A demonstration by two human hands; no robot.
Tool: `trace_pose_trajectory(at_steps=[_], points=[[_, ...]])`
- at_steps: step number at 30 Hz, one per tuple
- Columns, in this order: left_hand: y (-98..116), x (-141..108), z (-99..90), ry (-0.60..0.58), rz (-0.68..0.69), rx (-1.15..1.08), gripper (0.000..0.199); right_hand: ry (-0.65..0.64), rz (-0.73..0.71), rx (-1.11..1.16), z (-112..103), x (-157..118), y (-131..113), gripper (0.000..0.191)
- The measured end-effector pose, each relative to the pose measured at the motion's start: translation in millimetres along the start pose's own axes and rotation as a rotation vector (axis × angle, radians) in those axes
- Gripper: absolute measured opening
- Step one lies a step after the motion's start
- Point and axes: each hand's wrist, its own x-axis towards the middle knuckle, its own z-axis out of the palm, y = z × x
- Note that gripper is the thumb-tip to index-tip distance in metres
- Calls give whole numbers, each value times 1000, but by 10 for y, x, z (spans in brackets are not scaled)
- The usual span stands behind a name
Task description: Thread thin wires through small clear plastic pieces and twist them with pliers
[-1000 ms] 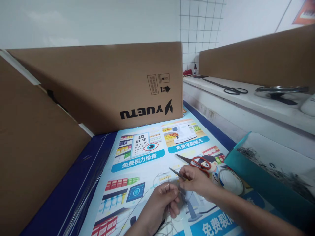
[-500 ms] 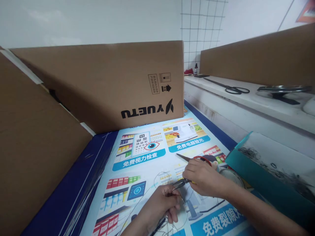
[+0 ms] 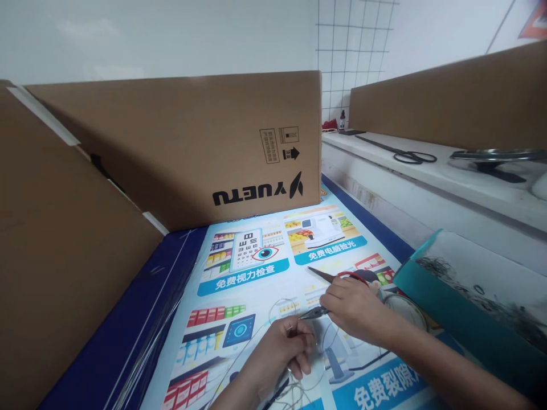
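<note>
My left hand [image 3: 288,350] is closed in a pinch on thin wire [image 3: 294,326], whose loose loops spread around the fingers over the printed sheet. My right hand [image 3: 352,307] is wrapped around pliers [image 3: 315,312] with dark, narrow jaws. Their tips point left and meet the wire at my left fingertips. Just beyond the right hand are scissors [image 3: 322,275] with a dark blade and red handles, partly covered by that hand. Below my left hand lie more wire strands [image 3: 294,396] and a dark, slim object [image 3: 277,393] that I cannot make out.
On the right stands a teal box [image 3: 448,307] holding many small dark wire pieces. A round clear container [image 3: 405,307] sits behind my right wrist. Cardboard panels [image 3: 171,148] rise at the back and left. A white ledge [image 3: 384,171] carries long black scissors [image 3: 410,155].
The pliers' jaws have shifted slightly up and closer in line with my left fingertips. Both hands stay in nearly the same place, and the view has moved a little.
</note>
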Motion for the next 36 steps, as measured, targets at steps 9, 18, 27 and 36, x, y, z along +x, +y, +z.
trace_pose_trajectory(at_steps=[9,18,27,36], points=[[11,-2,12,-19,-3,28,10,12,-86,-63,2,3,-75,14],[-27,10,8,-19,2,-6,12,13,-108,-83,61,-6,-95,14],[-33,37,-16,36,83,-111,19,58,55,-88,99,-7,-33,13],[-22,49,-59,118,161,-260,21,-49,232,-29,66,12,-32,10]])
